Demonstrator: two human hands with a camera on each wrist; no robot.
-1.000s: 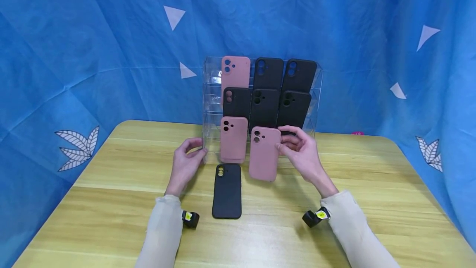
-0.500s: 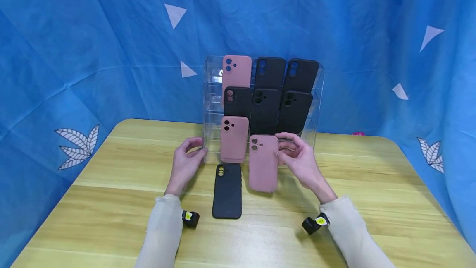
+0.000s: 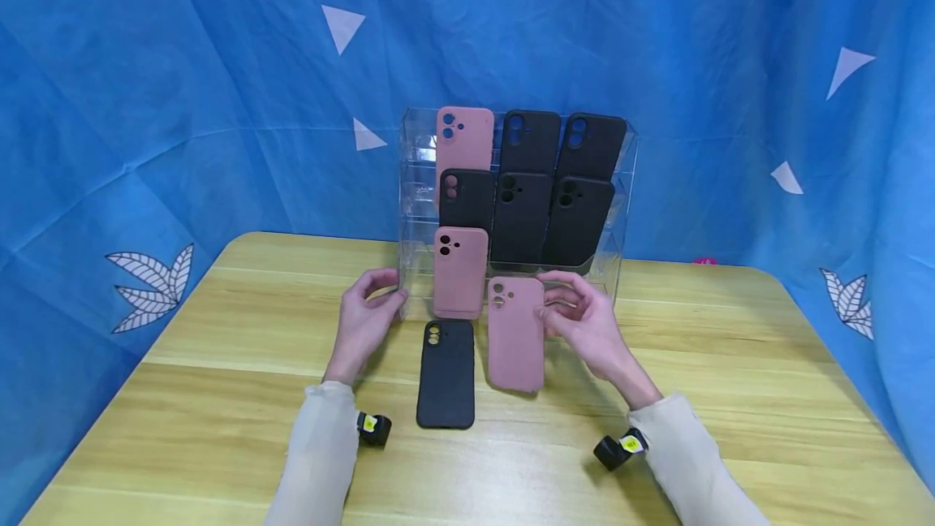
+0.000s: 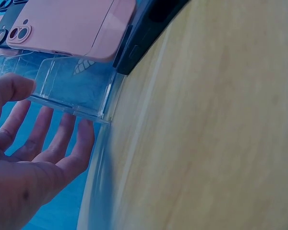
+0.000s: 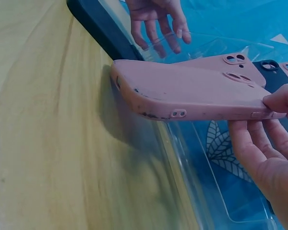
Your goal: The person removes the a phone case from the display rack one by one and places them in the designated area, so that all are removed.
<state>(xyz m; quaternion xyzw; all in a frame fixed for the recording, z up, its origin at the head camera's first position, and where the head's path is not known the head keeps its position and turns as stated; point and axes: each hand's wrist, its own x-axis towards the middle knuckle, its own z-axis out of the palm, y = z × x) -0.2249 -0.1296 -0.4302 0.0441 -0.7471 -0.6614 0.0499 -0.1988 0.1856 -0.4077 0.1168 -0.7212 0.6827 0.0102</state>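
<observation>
My right hand (image 3: 584, 323) pinches a pink phone case (image 3: 515, 335) by its right edge, thumb in front and fingers behind. The right wrist view shows the case (image 5: 192, 91) held tilted above the table, its side with button cutouts facing that camera. At the lower left edge of a clear tiered display stand (image 3: 416, 262), my left hand (image 3: 365, 315) holds the side with thumb and fingertips. Another pink case (image 3: 461, 274) stands in a low tier at the left. Below it, a black phone case (image 3: 446, 376) is in front of the stand.
Higher tiers hold a pink case (image 3: 464, 136) and several black phone cases (image 3: 523, 217). The stand is on a wooden table (image 3: 234, 396), against a blue curtain (image 3: 241, 88). Small black wrist cameras (image 3: 374, 430) sit on both sleeves.
My right hand has lowered the pink case and brought it nearer, away from the stand's black cases. The left hand stays at the stand's edge.
</observation>
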